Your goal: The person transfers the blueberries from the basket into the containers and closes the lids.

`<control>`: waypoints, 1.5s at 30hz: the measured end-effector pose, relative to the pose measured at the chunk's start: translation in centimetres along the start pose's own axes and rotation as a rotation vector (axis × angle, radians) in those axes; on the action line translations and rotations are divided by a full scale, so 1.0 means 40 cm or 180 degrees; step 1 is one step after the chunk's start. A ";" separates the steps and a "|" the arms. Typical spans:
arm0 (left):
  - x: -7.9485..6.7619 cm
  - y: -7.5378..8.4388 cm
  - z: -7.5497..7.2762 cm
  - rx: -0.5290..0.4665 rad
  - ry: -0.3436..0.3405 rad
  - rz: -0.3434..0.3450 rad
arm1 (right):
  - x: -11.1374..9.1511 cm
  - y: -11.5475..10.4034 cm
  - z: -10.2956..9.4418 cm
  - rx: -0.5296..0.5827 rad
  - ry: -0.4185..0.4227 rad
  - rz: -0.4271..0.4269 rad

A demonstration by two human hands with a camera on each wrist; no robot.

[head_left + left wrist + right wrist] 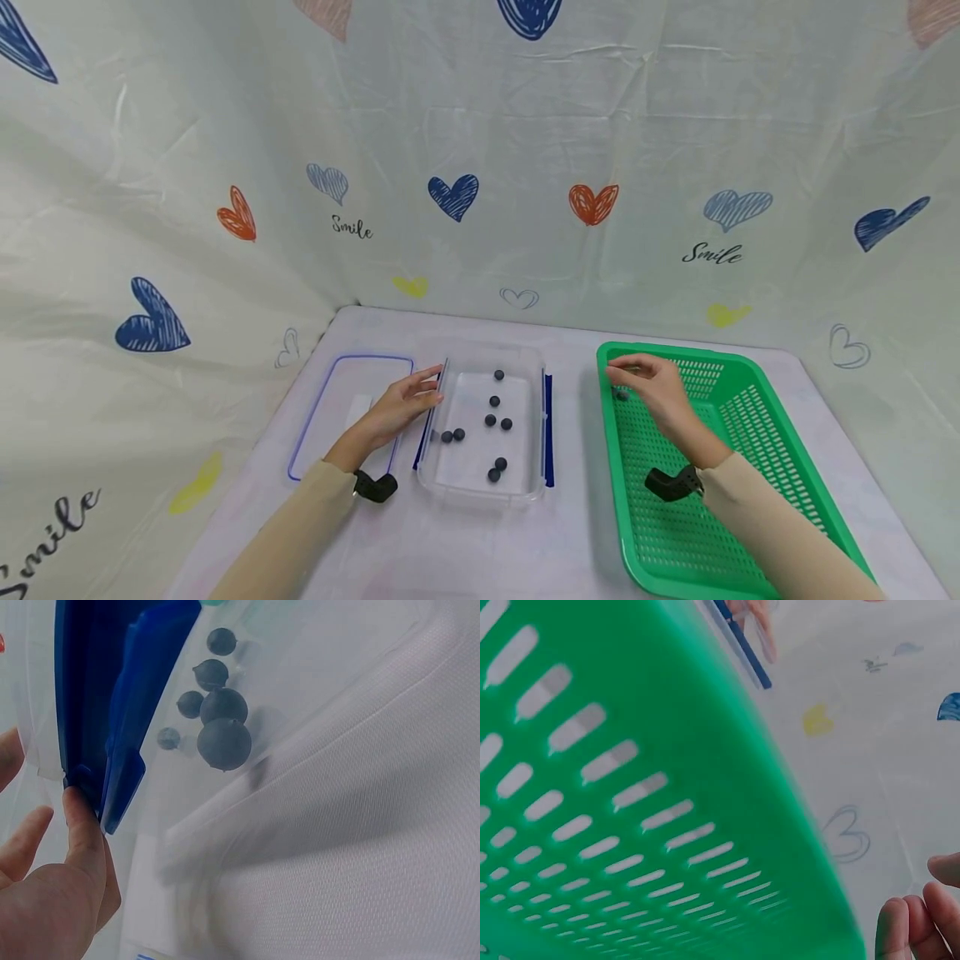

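A clear plastic container (480, 498) with blue latches stands mid-table, holding several small dark balls (491, 420). My left hand (401, 408) is at its left side, fingers fairly straight. One fingertip touches the lowered blue latch (124, 697) in the left wrist view, where the balls (224, 744) show through the clear wall. Over the left rim of a green basket (626, 508) is my right hand (656, 392), fingers bent a little. No thing shows between its fingertips in the right wrist view. A dark ball (622, 395) sits just below it inside the basket.
A clear lid with a blue edge (309, 425) lies left of the container. A white tabletop (480, 550) lies under everything, and a heart-printed sheet (525, 125) hangs behind it and along the left. Slotted walls (592, 772) of the basket rise close to the right wrist.
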State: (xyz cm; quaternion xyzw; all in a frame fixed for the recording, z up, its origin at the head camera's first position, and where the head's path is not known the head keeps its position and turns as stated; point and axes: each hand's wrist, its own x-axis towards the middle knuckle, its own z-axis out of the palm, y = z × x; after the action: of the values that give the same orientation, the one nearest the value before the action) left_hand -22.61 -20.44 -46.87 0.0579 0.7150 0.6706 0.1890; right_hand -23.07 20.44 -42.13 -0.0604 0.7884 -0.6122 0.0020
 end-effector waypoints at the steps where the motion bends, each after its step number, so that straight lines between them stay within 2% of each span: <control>1: -0.005 0.009 0.003 -0.0004 -0.0012 -0.0013 | 0.000 0.005 -0.004 -0.0006 0.0011 0.0019; 3: -0.015 0.026 0.009 0.0017 -0.0025 -0.0027 | 0.001 0.015 -0.011 -0.0037 0.0027 0.0037; 7: -0.017 0.028 0.009 0.0037 -0.0029 -0.0035 | 0.003 0.030 -0.019 -0.0086 0.0095 0.0047; 13: -0.015 0.023 0.004 -0.0100 -0.0116 -0.0025 | 0.015 0.075 -0.034 -0.0321 0.0193 0.0172; 18: -0.008 0.013 0.000 -0.0125 -0.0130 -0.0019 | 0.028 0.122 -0.052 -0.0556 0.0256 0.0217; 26: 0.018 -0.038 -0.014 -0.0123 -0.0012 0.0026 | 0.040 0.185 -0.071 -0.0831 0.0336 0.0162; 37: 0.017 -0.038 -0.010 -0.0044 0.0065 0.0079 | 0.044 0.226 -0.070 -0.1131 0.0328 0.0249; 45: 0.022 -0.040 -0.012 -0.0068 0.0063 0.0055 | 0.045 0.258 -0.051 -0.1252 0.0418 0.0112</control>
State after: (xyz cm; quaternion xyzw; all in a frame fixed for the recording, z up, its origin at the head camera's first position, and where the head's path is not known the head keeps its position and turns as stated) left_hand -23.30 -20.73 -48.59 0.0554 0.7091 0.6803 0.1767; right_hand -25.98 24.74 -51.45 -0.0058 0.8921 -0.4489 -0.0505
